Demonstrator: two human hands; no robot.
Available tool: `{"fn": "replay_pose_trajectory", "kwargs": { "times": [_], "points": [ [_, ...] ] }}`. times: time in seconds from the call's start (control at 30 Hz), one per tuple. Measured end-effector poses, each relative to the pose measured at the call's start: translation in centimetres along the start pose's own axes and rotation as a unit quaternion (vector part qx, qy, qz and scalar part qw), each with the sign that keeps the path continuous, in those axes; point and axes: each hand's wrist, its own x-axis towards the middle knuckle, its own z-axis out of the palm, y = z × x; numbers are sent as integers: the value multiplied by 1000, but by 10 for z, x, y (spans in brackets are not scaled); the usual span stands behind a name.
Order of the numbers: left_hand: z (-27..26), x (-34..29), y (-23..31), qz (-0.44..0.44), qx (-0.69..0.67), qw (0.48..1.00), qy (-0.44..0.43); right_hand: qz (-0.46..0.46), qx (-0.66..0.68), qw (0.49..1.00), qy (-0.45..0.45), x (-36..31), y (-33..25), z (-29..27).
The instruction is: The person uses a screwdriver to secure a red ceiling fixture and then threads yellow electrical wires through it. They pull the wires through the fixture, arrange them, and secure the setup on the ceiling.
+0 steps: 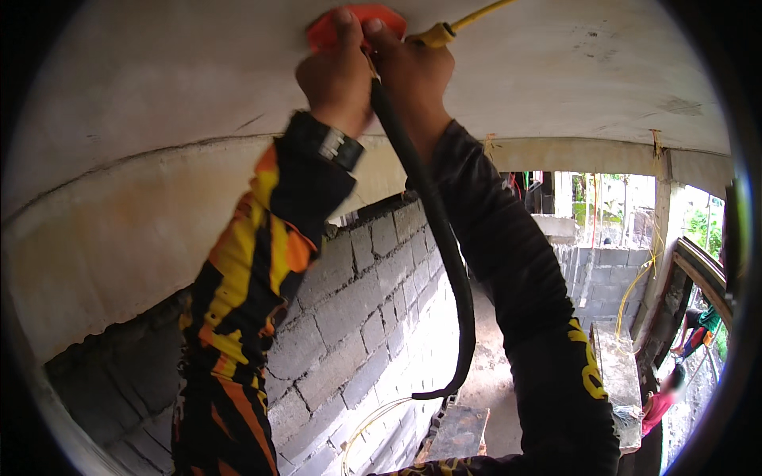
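Both my arms reach up to an orange box or plate (322,33) with angled edges, set in the ceiling. My left hand (332,83) is closed at its near side, the thumb pointing up against it. Beside it my right hand (417,83) is closed too, thumb at the box's edge. A thin copper-coloured strand shows between the hands; what the fingertips pinch is hidden. From there a black hose-like tube (433,202) hangs down in a curve between my forearms. A yellow cord end (435,35) touches the ceiling just beyond my right hand, its cord running up and right.
A grey block wall (349,317) runs along the left, under a concrete beam (143,230). Pale wire (369,424) trails below the tube. Yellow wires (652,262) hang by a post at right. A person in red (656,411) and another in green (703,319) are outside, lower right.
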Motion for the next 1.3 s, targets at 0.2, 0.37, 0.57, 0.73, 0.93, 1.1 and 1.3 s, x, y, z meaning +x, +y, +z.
{"fn": "replay_pose_trajectory", "kwargs": {
  "times": [0.2, 0.37, 0.57, 0.73, 0.93, 1.1, 1.3],
  "points": [
    [-41, 18, 9, -40, -52, 980, -189, 58, 180, 980, -57, 4, 13, 7],
    [-23, 10, 13, -26, -69, 990, -119, 25, 198, 978, -55, 8, 17, 10],
    [3, -3, 15, -18, -60, 997, -54, 81, 116, 988, -56, 11, 11, 5],
    [18, -7, 18, -22, -175, 984, -20, 55, 148, 987, -35, 10, 5, 4],
    [-9, 1, 3, -6, -89, 994, -66, 60, 120, 991, -30, 9, 8, 6],
    [-38, 3, -7, -5, -142, 987, -78, 61, 134, 989, -33, 8, 9, 7],
    [-12, 2, 4, -41, -194, 980, 14, 95, 178, 979, -10, 5, 12, 14]
  ]
}}
